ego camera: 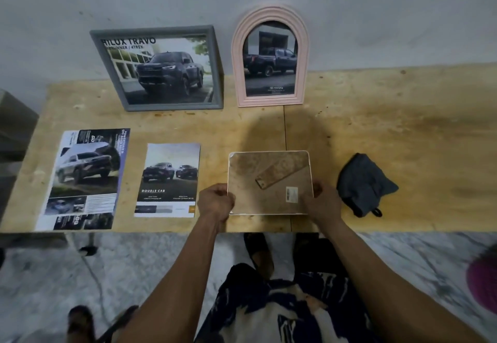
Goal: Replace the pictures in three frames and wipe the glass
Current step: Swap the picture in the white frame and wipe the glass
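A white square frame [269, 181] lies face down near the table's front edge, its brown backing board and stand leg showing. My left hand [216, 201] grips its left edge and my right hand [321, 202] grips its right edge. A grey rectangular frame [158, 68] with a truck picture and a pink arched frame [270, 57] with another truck picture lean upright against the wall. Two loose truck brochure pages lie flat at the left: a large one [83, 178] and a smaller one [168, 180]. A dark grey cloth [364, 185] lies crumpled to the right of the white frame.
The wooden table [390, 116] stands against a grey wall. Its front edge runs just below my hands. A grey box-like object [13, 127] sits beyond the left end. Below is a marbled floor, with a pink object [484, 280] at the far right.
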`<state>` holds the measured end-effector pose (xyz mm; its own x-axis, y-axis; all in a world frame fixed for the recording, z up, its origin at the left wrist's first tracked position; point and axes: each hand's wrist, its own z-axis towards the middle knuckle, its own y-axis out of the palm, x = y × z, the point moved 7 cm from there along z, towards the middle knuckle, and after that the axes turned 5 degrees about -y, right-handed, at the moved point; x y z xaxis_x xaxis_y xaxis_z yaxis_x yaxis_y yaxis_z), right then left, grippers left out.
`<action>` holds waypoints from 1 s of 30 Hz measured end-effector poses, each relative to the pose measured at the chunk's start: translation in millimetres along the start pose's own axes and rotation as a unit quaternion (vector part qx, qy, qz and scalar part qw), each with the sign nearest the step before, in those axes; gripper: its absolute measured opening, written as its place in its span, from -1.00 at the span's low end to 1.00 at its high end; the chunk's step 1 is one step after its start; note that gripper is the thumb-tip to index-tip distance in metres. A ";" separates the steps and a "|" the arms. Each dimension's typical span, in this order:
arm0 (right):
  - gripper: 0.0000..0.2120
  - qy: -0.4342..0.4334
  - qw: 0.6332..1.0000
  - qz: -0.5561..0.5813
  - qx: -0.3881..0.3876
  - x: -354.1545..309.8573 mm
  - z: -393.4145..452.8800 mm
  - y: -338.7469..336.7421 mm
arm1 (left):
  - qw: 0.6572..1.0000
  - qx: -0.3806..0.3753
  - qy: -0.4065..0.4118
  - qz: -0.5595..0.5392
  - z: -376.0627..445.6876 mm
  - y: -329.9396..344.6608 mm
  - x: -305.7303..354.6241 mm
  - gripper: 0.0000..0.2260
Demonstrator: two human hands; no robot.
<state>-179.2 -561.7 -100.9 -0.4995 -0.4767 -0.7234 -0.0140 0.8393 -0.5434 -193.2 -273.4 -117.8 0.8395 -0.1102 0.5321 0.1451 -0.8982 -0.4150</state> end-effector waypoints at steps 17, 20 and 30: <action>-0.20 -0.014 0.982 -0.183 -0.039 -11.7 8.8 19.3 | 0.922 0.028 0.181 0.342 9.4 36.9 63.3 -0.50; -0.17 -0.008 0.979 -0.200 -0.047 -10.1 12.0 21.6 | 0.916 0.039 0.177 0.359 12.1 39.0 63.1 -0.54; -0.16 -0.008 0.970 -0.231 -0.080 -15.4 21.6 27.3 | 0.937 0.040 0.123 0.324 27.4 40.8 76.1 -0.50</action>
<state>-153.2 -537.2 -113.8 -0.3952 -0.8140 -0.4258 -0.3676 0.5649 -0.7388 -109.0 -306.7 -114.4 0.6202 -0.7256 0.2981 -0.3066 -0.5740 -0.7593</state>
